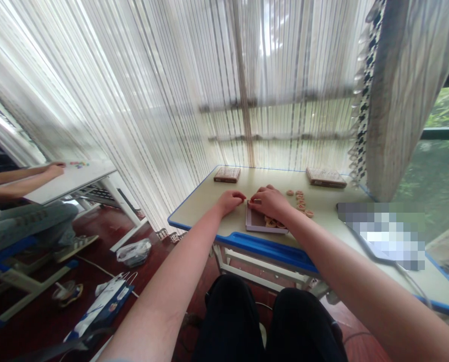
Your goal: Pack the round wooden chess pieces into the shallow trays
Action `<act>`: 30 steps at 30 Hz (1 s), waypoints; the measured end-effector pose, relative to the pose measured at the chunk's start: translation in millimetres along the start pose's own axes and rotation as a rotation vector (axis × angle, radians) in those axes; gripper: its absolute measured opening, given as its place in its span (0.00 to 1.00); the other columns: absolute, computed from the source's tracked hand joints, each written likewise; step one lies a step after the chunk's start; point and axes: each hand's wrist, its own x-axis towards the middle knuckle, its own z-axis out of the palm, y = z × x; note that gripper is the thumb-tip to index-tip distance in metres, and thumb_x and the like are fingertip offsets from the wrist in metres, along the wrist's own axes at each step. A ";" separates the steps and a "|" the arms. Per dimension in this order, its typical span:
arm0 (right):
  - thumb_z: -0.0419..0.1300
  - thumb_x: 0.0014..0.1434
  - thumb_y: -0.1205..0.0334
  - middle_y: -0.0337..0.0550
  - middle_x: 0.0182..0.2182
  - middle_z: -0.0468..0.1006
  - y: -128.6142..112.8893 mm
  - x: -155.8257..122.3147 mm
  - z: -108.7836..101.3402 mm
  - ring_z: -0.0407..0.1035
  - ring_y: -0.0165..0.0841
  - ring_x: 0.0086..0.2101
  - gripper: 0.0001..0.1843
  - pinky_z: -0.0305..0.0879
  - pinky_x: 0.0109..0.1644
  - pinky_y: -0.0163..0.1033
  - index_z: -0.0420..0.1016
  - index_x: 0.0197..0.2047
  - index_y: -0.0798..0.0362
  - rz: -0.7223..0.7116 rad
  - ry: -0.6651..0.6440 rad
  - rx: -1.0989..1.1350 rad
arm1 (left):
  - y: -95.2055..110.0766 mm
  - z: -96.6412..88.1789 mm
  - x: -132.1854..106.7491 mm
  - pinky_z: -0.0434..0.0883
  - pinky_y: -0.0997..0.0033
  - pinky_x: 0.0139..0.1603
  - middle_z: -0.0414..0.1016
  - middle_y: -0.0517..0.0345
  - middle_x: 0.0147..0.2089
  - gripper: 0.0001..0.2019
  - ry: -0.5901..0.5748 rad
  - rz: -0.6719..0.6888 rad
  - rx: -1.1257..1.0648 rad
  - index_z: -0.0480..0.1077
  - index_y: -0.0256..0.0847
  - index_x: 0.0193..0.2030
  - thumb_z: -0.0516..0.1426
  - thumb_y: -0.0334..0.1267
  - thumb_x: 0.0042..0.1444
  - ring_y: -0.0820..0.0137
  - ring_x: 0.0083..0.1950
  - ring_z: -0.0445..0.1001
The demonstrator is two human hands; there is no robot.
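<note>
A shallow pale-purple box tray point(249, 221) lies on the desk in front of me, with several round wooden Chinese chess pieces point(271, 222) in its near right part. My right hand point(270, 201) reaches over the tray; its thumb and fingers pinch what looks like one such piece at the far left corner. Just left of that corner, my left hand point(232, 201) is closed, fingertips together, and whatever it may hold is too small to make out. More loose pieces point(301, 203) lie on the desk right of the tray, partly behind my right hand.
Two flat brown boxes point(227, 174) point(327, 177) rest at the desk's far side. A blurred-out device point(382, 236) with a cable is on the right. Striped curtains point(284, 125) hang behind the blue-edged desk point(194, 206). Another person's hands point(54, 170) are at a table on the left.
</note>
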 end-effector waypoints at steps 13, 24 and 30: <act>0.55 0.54 0.46 0.46 0.39 0.75 -3.8 -0.5 -3.0 0.61 0.41 0.43 0.18 0.59 0.45 0.40 0.78 0.39 0.47 0.046 -0.017 -0.001 | -1.2 0.6 -0.5 0.69 0.72 0.42 0.77 0.56 0.33 0.15 0.019 0.008 -0.038 0.76 0.36 0.36 0.52 0.29 0.42 0.69 0.38 0.73; 0.50 0.58 0.51 0.46 0.45 0.72 38.3 -3.9 -12.8 0.61 0.41 0.46 0.18 0.60 0.46 0.43 0.74 0.45 0.48 0.302 0.062 -0.036 | -0.8 2.5 -1.2 0.68 0.74 0.38 0.77 0.56 0.32 0.14 0.028 -0.026 -0.100 0.76 0.36 0.35 0.52 0.28 0.42 0.71 0.35 0.72; 0.55 0.54 0.54 0.52 0.47 0.72 91.5 -12.5 -13.7 0.62 0.47 0.48 0.21 0.62 0.44 0.45 0.73 0.49 0.52 0.777 -0.062 -0.121 | 4.6 3.0 -4.1 0.66 0.77 0.32 0.75 0.57 0.32 0.22 0.045 -0.048 -0.243 0.74 0.36 0.45 0.52 0.25 0.41 0.76 0.29 0.69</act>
